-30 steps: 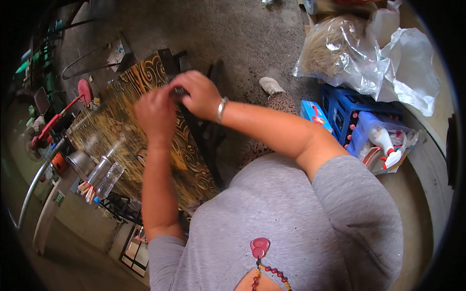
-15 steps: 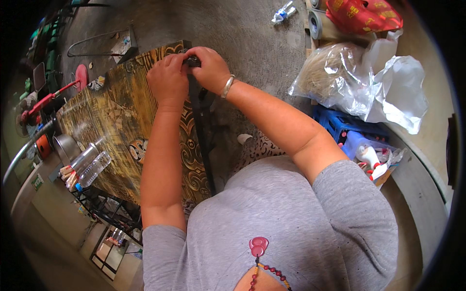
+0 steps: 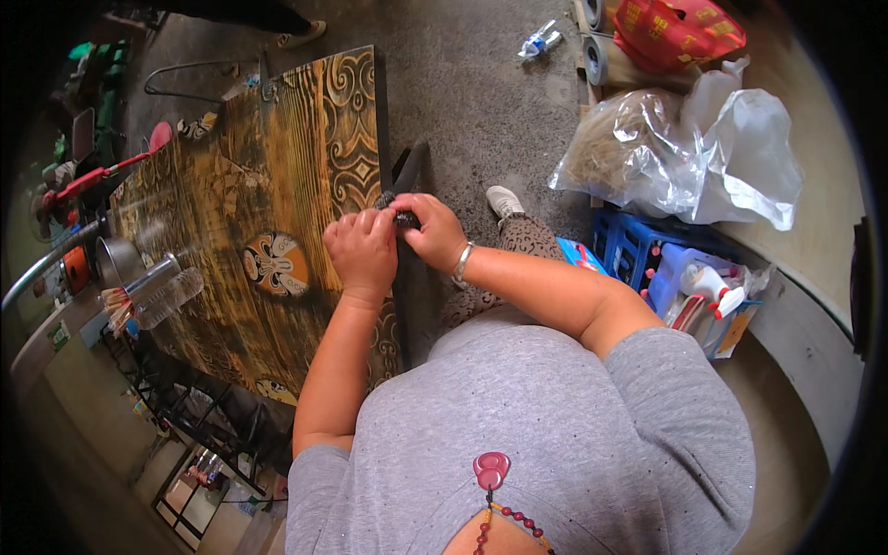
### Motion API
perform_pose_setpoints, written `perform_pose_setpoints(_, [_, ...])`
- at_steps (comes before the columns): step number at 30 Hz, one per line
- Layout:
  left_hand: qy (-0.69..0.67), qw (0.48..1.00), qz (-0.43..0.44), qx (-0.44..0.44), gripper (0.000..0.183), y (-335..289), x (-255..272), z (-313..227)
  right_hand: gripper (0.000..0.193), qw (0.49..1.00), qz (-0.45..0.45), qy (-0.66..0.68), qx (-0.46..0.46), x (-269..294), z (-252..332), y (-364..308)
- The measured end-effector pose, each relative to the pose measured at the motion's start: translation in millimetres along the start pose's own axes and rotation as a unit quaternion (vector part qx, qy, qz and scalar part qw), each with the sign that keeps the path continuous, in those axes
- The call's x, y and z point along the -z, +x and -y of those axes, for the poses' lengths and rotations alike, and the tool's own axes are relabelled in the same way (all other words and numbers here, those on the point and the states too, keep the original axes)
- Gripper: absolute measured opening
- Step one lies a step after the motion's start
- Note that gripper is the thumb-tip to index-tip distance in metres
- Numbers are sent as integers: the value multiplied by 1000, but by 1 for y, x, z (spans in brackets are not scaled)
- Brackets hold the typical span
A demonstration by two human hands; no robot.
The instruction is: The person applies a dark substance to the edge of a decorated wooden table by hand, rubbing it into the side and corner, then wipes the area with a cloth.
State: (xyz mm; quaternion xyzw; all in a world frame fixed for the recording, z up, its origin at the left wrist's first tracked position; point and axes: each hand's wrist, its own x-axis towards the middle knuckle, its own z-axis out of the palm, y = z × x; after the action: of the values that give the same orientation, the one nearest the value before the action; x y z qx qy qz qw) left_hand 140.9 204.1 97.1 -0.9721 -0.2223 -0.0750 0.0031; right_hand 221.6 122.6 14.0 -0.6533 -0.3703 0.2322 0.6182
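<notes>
Left hand (image 3: 361,254): mid-frame, fingers curled around a dark bundle (image 3: 406,219)
Right hand (image 3: 433,231): fingers gripping the same bundle
Patterned table (image 3: 301,148): left of frame

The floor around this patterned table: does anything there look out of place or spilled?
A clear plastic bottle lies on its side on the grey floor, apart from the table and near the grey rolls. It looks stray there, perhaps dropped. I can make out no spill around it.
</notes>
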Motion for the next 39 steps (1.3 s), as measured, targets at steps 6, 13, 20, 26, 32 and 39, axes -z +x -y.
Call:
perform_pose_setpoints(6, [-29, 999, 23, 18, 17, -81, 16, -17, 33, 997, 76, -1, -25, -7, 20, -74])
perform_pose_setpoints(13, [25, 1000, -11, -4, 12, -67, 7, -22, 35, 1000, 16, 14, -11, -14, 9, -66])
perform_pose_setpoints(20, [128, 990, 15, -58, 5, 29, -14, -10, 30, 999, -46, 16, -11, -7, -16, 16])
perform_pose_setpoints(26, [-84, 995, -54, -27, 13, 79, 1, -7, 34, 990, -132, -21, -37, 0, -59, 117])
perform_pose_setpoints(32, [-270, 939, -86, 197, 9, -17, 19, -25, 30, 994, -69, 20, -77, -4, -41, 76])
perform_pose_setpoints(39, [-362, 850, 20, 382, 10, -69, 18, -62, 31, 988, -45, 49, -142, -3, -26, 83])
